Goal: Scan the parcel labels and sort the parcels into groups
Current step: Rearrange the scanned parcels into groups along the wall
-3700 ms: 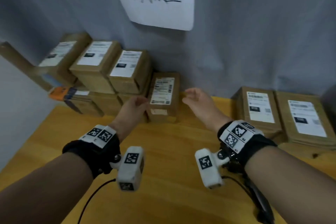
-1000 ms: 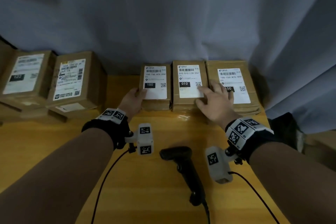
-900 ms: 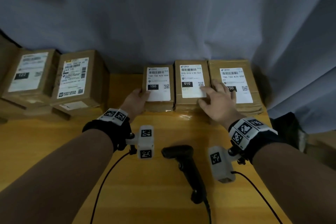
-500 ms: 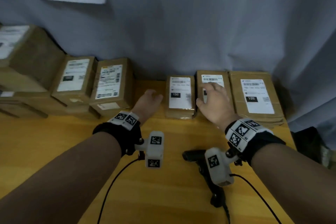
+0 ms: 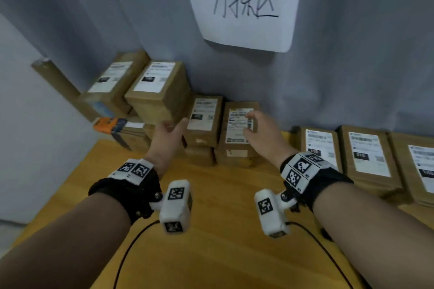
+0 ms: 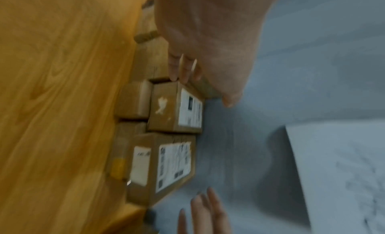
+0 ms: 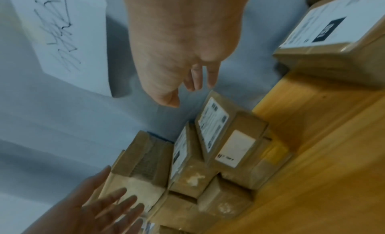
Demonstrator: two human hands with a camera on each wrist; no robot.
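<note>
Brown cardboard parcels with white labels are stacked against the grey curtain at the back left. Two of them matter here, a labelled parcel (image 5: pixel 203 117) and a taller one (image 5: pixel 239 129) to its right. My left hand (image 5: pixel 175 127) is open and empty, its fingers (image 6: pixel 180 69) close to the corner of the labelled parcel (image 6: pixel 177 109). My right hand (image 5: pixel 252 124) hovers open over the taller parcel's (image 7: pixel 218 135) label and holds nothing. In the right wrist view its fingers (image 7: pixel 200 77) are straight, and the left hand (image 7: pixel 108 209) shows at the lower left.
A second row of flat labelled parcels (image 5: pixel 368 155) lies at the back right of the wooden table (image 5: pixel 223 253). A white paper sign (image 5: pixel 239 4) with handwriting hangs on the curtain. Higher parcels (image 5: pixel 155 91) stand at the far left. Wrist-camera cables trail over the table.
Both hands have left the right-hand row of parcels and moved left to the stacked pile, empty. The view swung left, and the black scanner on the table is now out of sight.
</note>
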